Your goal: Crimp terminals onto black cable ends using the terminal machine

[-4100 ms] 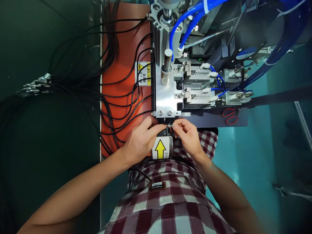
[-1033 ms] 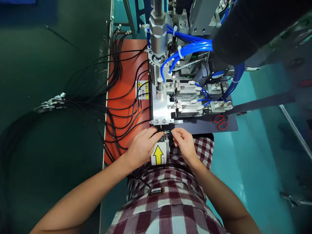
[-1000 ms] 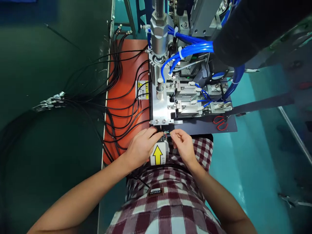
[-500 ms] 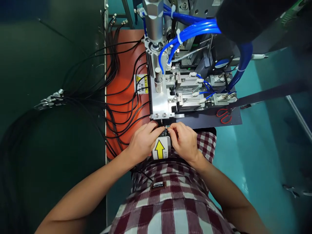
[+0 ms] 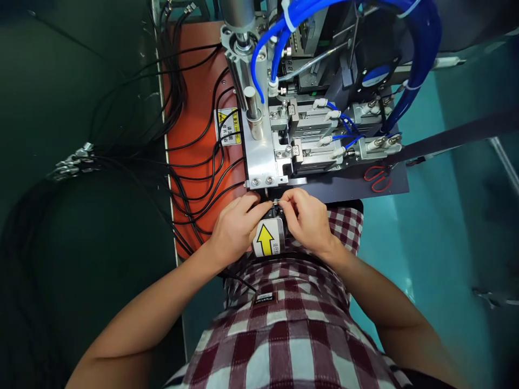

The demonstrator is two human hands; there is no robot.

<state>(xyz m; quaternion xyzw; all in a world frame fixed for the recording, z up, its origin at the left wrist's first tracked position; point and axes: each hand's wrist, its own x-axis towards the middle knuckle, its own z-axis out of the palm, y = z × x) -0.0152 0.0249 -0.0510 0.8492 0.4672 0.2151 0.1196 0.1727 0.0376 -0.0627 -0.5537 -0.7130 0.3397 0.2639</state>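
At the near end of a metal machine (image 5: 259, 156), my left hand (image 5: 237, 224) and my right hand (image 5: 306, 219) meet with their fingertips almost touching. The fingers of both are pinched at a tiny part or thin wires, too small to make out. Just below the fingertips sits a small black fixture (image 5: 273, 212), and nearer my body is a white label (image 5: 268, 237) with a yellow arrow. Black cables (image 5: 203, 200) run over the orange-red plate beside my left hand.
Blue air tubes (image 5: 421, 59) arch over the machine. Red-handled scissors (image 5: 378, 181) lie on the dark plate at the right. A bundle of cable ends with metal connectors (image 5: 77, 162) rests on the dark surface at the left. A warning label (image 5: 229, 127) sits beside the machine.
The view has shifted, so the machine appears higher and slightly larger. Both hands keep their pinch at the fixture, with the fingertips nearly in the same place.
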